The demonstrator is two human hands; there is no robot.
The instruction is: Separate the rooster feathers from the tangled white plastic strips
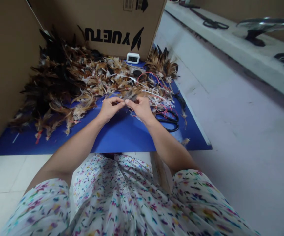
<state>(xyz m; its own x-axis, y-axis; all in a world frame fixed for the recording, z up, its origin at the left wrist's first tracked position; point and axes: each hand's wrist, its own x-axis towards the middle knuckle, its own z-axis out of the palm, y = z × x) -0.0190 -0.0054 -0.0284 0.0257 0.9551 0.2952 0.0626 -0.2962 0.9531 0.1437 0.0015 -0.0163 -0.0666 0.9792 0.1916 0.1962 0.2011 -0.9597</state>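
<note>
My left hand [111, 108] and my right hand [140, 107] meet over the front of a blue table [124, 137]. Thumbs and fingertips of both are pinched on a small dark feather [131, 97], whose lower end is hidden by the fingers. Just beyond them spreads a big heap of brown and black feathers [90, 77]. To the right of my right hand lie black-handled scissors [172, 126], their blades hidden. White and pink strings [156, 95] are tangled above the scissors.
A cardboard box [117, 19] stands at the back, with a small white digital clock [132, 58] before it. More feathers [165, 65] are bunched at the back right. On the ledge [230, 39] at right rest another pair of scissors [215, 24] and a shiny round object [265, 23].
</note>
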